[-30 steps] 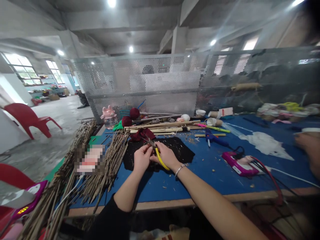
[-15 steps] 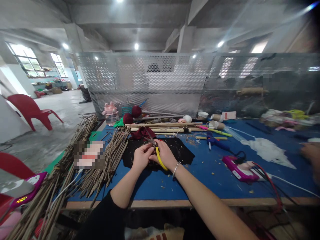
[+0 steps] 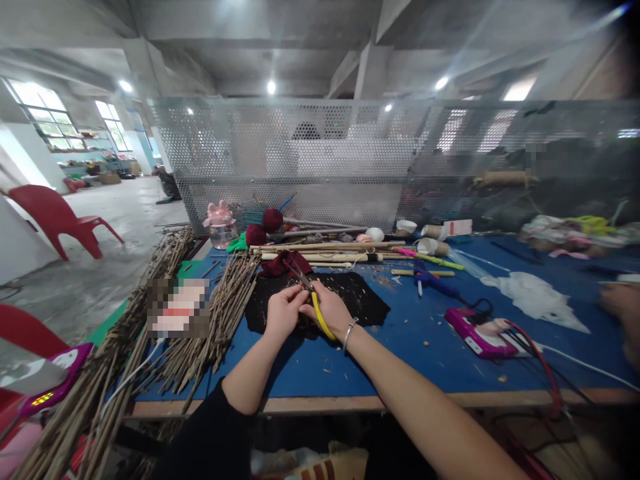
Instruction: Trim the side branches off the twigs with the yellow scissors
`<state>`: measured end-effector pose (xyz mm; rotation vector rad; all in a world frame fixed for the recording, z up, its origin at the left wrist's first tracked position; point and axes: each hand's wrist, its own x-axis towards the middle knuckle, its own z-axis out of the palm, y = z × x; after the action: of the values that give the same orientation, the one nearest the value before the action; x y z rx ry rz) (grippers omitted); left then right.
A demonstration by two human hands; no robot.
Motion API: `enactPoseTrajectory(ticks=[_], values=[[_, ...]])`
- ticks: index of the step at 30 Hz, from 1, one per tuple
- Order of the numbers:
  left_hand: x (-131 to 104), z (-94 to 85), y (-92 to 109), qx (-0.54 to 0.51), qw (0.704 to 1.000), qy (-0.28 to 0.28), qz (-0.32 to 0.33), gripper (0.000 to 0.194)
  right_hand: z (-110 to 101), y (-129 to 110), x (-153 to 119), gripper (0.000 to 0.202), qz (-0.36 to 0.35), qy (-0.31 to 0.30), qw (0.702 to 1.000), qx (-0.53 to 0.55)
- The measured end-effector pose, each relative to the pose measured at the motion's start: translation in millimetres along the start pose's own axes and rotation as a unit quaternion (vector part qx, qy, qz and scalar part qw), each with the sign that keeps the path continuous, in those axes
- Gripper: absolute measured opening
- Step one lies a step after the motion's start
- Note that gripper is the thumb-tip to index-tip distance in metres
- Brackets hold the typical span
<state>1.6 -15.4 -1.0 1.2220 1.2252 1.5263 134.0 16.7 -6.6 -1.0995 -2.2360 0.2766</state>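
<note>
My right hand [image 3: 327, 311] is wrapped round yellow-handled scissors [image 3: 323, 319], whose blades point up and to the left over a black cloth [image 3: 367, 300]. Close beside it, my left hand [image 3: 283, 309] has its fingers pinched together near the blades; what they hold is too small to make out. The two hands nearly touch. A dark red cloth [image 3: 286, 263] lies just beyond the blade tips. Small pale scraps are scattered on the black cloth.
Bundled thin sticks [image 3: 233, 300] lie left, with a pixelated object [image 3: 180, 308] on them. Behind are long rods [image 3: 325, 257] and a pink bottle [image 3: 221, 223]. To the right are a blue glue gun [image 3: 434, 283], a purple power strip [image 3: 477, 337], white plastic [image 3: 543, 300] and another person's hand [image 3: 620, 303].
The view has shifted slightly. Both hands stay in almost the same place, and the scissor blades look a little closer together.
</note>
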Motion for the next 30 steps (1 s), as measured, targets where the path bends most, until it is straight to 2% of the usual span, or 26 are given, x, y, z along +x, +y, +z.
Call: enactPoseTrajectory(ticks=[8, 14, 18, 23, 26, 30], values=[[1.6, -1.8, 0.2, -0.019, 1.0, 0.009, 0.002, 0.031, -5.2, -4.5, -0.5, 0.04, 0.045, -0.027, 0.997, -0.049], [3.0, -3.7, -1.6, -0.006, 1.0, 0.025, -0.011, 0.032, -5.6, -4.7, -0.3, 0.05, 0.014, -0.02, 0.997, -0.07], [2.2, -4.5, 0.7, 0.028, 0.999, 0.037, 0.009, 0.028, -4.2, -3.8, -0.2, 0.043, 0.012, -0.016, 0.998, -0.057], [-0.4, -3.2, 4.1, 0.021, 0.998, -0.02, -0.053, 0.033, -4.9, -2.2, -0.6, 0.038, 0.035, -0.009, 0.998, -0.042], [-1.2, -2.6, 4.8, 0.033, 0.997, -0.024, -0.064, 0.032, -4.7, -0.5, -0.7, 0.043, 0.037, 0.011, 0.998, -0.054], [-0.8, -2.0, 4.8, 0.053, 0.997, -0.004, -0.049, 0.028, -1.3, 4.9, 0.7, 0.055, 0.004, 0.039, 0.998, -0.055]])
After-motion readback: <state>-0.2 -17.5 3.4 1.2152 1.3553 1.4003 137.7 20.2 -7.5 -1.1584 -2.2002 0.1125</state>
